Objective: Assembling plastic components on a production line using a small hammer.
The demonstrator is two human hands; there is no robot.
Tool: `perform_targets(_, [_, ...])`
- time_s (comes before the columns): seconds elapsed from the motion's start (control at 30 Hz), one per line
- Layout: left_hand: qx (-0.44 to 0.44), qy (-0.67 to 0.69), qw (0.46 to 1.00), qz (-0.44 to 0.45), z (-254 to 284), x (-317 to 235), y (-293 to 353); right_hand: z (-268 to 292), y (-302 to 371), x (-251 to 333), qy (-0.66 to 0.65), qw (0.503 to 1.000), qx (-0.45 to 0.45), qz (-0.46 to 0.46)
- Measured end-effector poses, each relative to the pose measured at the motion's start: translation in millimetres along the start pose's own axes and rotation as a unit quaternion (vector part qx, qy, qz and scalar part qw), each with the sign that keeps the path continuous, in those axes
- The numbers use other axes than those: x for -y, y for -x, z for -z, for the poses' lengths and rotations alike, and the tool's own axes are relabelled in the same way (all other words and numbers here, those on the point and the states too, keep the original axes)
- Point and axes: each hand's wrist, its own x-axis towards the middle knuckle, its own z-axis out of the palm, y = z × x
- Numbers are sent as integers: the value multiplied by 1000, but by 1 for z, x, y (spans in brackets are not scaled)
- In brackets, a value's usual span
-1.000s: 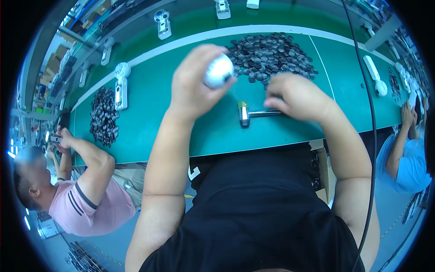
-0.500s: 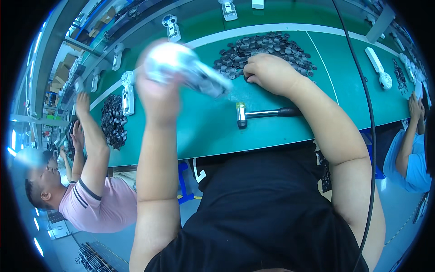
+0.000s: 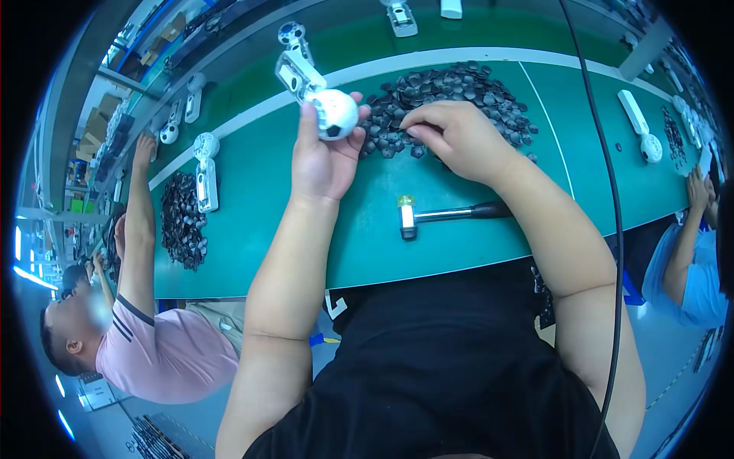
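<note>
My left hand [image 3: 327, 164] holds a white device with a round, football-patterned head [image 3: 336, 115], palm up, fingers around the ball. The device's long white body points away from me, toward the far edge of the table. Just right of it, my right hand [image 3: 462, 144] hovers at the near left part of a heap of small black pieces [image 3: 451, 84]. Its thumb and forefinger are brought close in a pinch; whatever is between the tips is too small to make out. A two-faced hammer [image 3: 443, 214] with a dark handle lies nearer to me on the green table.
Similar white devices [image 3: 206, 172] stand or lie around the table and on the far green conveyor [image 3: 497, 34]. Another black heap [image 3: 183, 222] lies at left, beside a co-worker in pink [image 3: 164, 352]. A co-worker in blue [image 3: 688, 268] sits at right. A black cable [image 3: 615, 229] hangs down the right side.
My left hand has swung to the right with the white device, turning it so its body points away. My right hand has shifted slightly farther over the black heap. The hammer stays put.
</note>
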Motion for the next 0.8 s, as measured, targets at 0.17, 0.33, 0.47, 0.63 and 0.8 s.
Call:
perform_targets(0.17, [-4,-154,988,22,-2,9,2,-4,-5,4,-135,989,-59,-21])
perform_targets(0.33, [38,-226,973,1,-14,17,10,2,-6,9,-278,944,11,-177])
perform_targets(0.47, [59,-280,957,-39,-15,21,11,3,-8,9,-349,909,57,-219])
perform_targets(0.63, [80,-343,934,-57,-15,23,13,6,-8,12,-361,893,95,-251])
perform_targets(0.8, [91,-362,926,-51,-14,20,13,-1,-7,10,-321,914,100,-227])
